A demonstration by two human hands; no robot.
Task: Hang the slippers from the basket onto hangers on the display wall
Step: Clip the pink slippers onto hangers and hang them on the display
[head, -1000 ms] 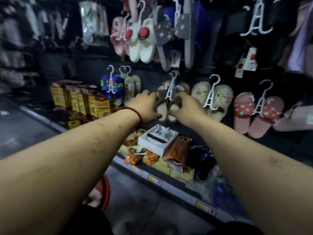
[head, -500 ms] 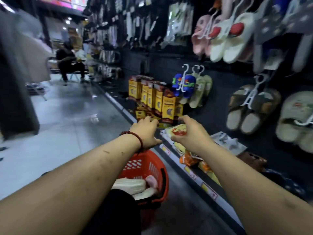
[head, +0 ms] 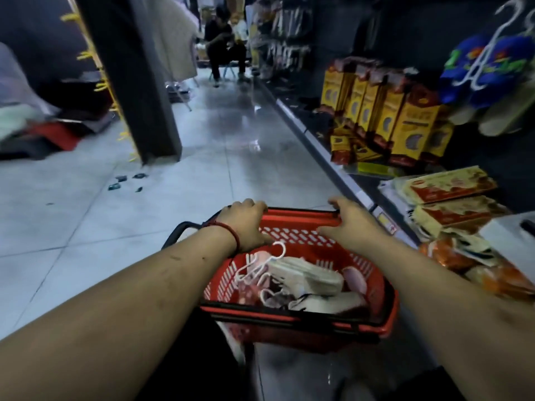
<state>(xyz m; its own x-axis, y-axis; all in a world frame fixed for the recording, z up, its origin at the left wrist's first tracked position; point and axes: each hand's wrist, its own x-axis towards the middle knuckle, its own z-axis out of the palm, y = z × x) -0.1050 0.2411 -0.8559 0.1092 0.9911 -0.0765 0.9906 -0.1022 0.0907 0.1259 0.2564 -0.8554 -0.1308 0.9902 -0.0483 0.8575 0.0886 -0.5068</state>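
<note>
While positioned over the basket (head: 301, 316), set on the floor (head: 202, 183) beside the shelf (head: 341, 169): left hand (head: 246, 224) at far rim, fingers bent over it, grip not confirmable; right hand (head: 347, 224) on same rim, fingers spread, fairly straight, holding nothing. Slippers (head: 307, 277) inside basket, pale, tangled with white hangers (head: 260, 261).

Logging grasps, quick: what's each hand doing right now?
Left hand: fingers curled at the basket rim; grip cannot be told.
Right hand: open, holding nothing.
</note>
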